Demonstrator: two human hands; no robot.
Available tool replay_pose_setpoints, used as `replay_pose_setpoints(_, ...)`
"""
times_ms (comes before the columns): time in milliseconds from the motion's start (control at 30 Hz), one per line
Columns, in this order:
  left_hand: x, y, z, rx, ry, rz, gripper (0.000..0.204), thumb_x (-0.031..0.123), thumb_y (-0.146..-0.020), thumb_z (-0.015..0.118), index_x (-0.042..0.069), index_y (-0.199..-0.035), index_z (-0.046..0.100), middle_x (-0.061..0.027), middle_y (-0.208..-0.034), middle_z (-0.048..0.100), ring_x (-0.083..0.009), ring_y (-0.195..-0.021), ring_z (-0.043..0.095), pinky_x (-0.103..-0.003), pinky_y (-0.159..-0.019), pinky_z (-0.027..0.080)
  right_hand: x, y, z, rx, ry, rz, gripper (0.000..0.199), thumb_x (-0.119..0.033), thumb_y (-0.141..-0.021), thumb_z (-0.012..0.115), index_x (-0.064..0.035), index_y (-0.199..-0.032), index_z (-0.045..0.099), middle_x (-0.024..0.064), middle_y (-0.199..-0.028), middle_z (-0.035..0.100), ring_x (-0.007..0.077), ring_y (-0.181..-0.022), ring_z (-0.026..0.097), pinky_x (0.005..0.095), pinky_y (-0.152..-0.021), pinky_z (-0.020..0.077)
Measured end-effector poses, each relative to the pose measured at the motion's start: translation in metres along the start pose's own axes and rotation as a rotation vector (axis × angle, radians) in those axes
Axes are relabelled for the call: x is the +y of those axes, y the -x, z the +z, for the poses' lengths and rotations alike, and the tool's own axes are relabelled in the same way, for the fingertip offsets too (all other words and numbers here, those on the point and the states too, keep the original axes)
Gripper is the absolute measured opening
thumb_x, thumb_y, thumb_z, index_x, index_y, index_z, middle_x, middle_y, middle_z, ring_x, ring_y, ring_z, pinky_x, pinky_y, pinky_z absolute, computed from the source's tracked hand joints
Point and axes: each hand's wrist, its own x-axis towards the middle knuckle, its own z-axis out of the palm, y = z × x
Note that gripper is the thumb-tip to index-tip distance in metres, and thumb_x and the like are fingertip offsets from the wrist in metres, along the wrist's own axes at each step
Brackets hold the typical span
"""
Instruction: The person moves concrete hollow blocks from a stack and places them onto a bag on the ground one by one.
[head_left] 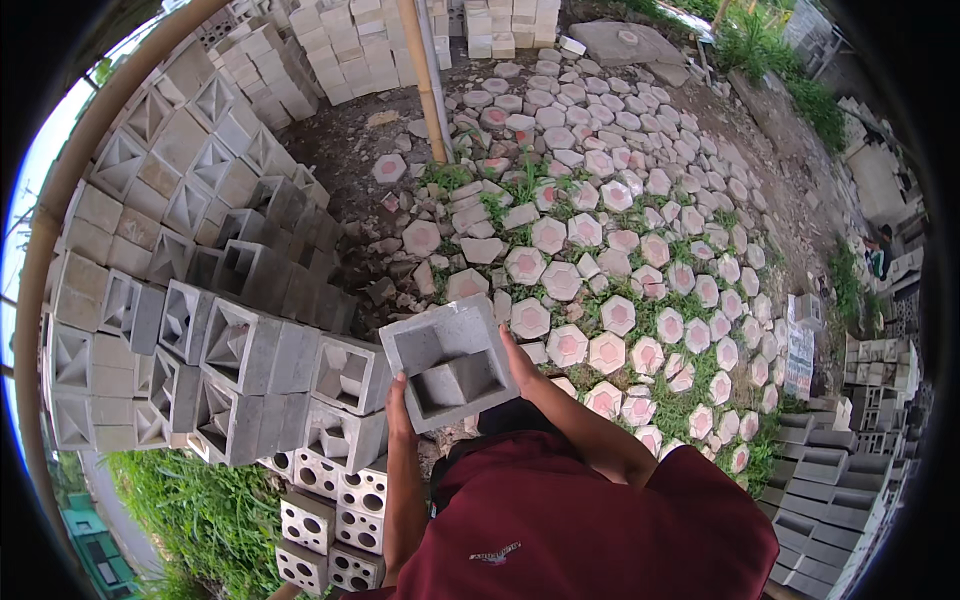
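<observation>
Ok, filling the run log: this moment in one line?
left hand: holding | right hand: holding | object: grey block | ground: hexagonal pavers

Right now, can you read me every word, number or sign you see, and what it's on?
Maroon shirt: small pale print on it, too blurred to read.
White signboard at the right: rows of print, too small to read.
Brownish block in the left stack: faint marks, perhaps not writing.
Held grey block: no writing shows.

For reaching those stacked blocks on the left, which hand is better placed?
Probably the left hand: it holds the side of the grey block nearer the stacked blocks, while the right hand is on the opposite side, farther off.
</observation>
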Motion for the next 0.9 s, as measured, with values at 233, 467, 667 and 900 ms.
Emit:
replay_pose_setpoints(233, 0.023, -0.039, 0.166, -0.381, -0.163, -0.055, 0.068, 0.05, -0.088, 0.055, -0.003, -0.129, 0.049, -0.0137, -0.118, 0.057, -0.0243, -0.102, 0.058, -0.035, -0.089, 0.046, -0.034, 0.005, -0.122, 0.19, -0.349, -0.169, 0.083, -0.068, -0.09, 0.04, -0.0013, -0.14, 0.037, 0.0132, -0.136, 0.045, 0.0218, -0.12, 0.046, 0.0352, -0.1, 0.0364)
replay_pose_setpoints(467, 0.01, -0.069, 0.291, -0.741, -0.245, -0.22, 0.063, 0.049, -0.091, 0.052, -0.001, -0.129, 0.048, -0.0136, -0.118, 0.057, -0.0254, -0.105, 0.057, -0.037, -0.093, 0.044, -0.07, 0.062, -0.183, 0.515, -0.523, -0.302, 0.08, -0.064, -0.092, 0.04, 0.0017, -0.137, 0.043, 0.0139, -0.132, 0.051, 0.0211, -0.115, 0.052, 0.0315, -0.101, 0.0377)
replay_pose_setpoints(667, -0.018, -0.085, 0.404, -0.883, -0.395, -0.351, 0.059, 0.045, -0.094, 0.048, 0.0, -0.132, 0.044, -0.014, -0.123, 0.055, -0.0264, -0.109, 0.056, -0.039, -0.096, 0.043, -0.083, 0.079, -0.242, 0.779, -0.575, -0.337, 0.089, -0.07, -0.09, 0.037, 0.002, -0.143, 0.035, 0.0176, -0.142, 0.041, 0.0242, -0.126, 0.044, 0.0325, -0.106, 0.0324)
replay_pose_setpoints(900, -0.093, -0.138, 0.557, -1.062, -0.562, -0.495, 0.062, 0.047, -0.091, 0.053, 0.0, -0.132, 0.045, -0.0142, -0.121, 0.056, -0.027, -0.107, 0.057, -0.039, -0.093, 0.043, -0.108, 0.076, -0.343, 0.999, -0.706, -0.391, 0.088, -0.067, -0.091, 0.037, 0.005, -0.141, 0.036, 0.0189, -0.144, 0.039, 0.0251, -0.132, 0.038, 0.033, -0.11, 0.0258)
